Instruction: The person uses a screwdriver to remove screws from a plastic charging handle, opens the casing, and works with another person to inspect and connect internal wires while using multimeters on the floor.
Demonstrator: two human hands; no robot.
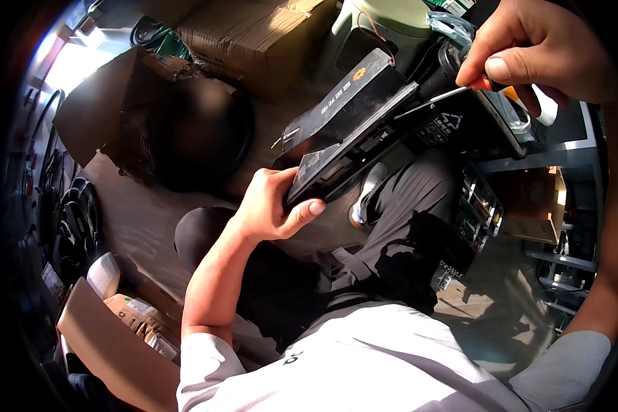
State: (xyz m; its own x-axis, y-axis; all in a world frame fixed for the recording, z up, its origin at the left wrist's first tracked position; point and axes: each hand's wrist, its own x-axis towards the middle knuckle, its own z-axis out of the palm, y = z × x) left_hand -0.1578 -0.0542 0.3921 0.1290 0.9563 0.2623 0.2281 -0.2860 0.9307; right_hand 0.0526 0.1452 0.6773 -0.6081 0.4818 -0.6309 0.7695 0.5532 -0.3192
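Note:
My left hand (pixel 273 209) grips the near-left end of a black box-shaped case (pixel 347 103), with the thumb along its lower edge. Pale print and a small orange mark show on the case's upper side. Up at the right, my right hand (pixel 546 51) pinches the orange-red handle of a screwdriver (pixel 432 101). Its long thin shaft slants down to the left, and its tip is at the edge of the case. Beneath the shaft lies a dark panel (pixel 443 130) with white printed symbols; whether it joins the case I cannot tell.
A thin red wire (pixel 374 29) rises behind the case, before a pale green stool (pixel 391 20). Cardboard boxes (pixel 254 41) stand at the back, near a round black bin-like object (pixel 202 134). Black cables (pixel 79 213) hang at the left. An open carton (pixel 117 343) sits lower left.

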